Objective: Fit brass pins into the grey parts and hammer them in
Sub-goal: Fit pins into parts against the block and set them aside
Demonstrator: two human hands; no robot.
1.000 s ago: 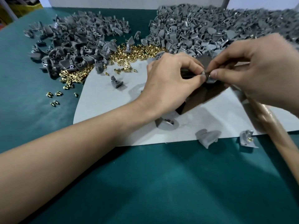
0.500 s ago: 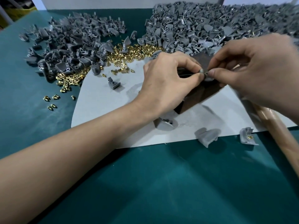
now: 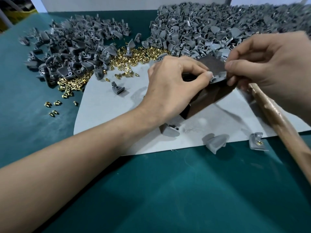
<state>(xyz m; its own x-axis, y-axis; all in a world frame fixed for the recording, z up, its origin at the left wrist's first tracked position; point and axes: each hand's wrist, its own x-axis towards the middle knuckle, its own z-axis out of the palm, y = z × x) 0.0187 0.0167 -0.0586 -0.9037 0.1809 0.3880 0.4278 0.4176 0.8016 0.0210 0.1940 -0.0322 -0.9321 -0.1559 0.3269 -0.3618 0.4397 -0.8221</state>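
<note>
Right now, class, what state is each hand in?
Left hand: pinches the grey part on the block.
Right hand: pinches the same part from the other side.

Pins (image 3: pixel 143 55) between left heap (image 3: pixel 72 51) and right heap (image 3: pixel 210 31); block (image 3: pixel 212 96) seemingly on mat (image 3: pixel 107 118).

Teal table (image 3: pixel 168 190) bears grey parts (image 3: pixel 70 52), brass pins (image 3: pixel 72 84), grey sheet (image 3: pixel 107 111).
</note>
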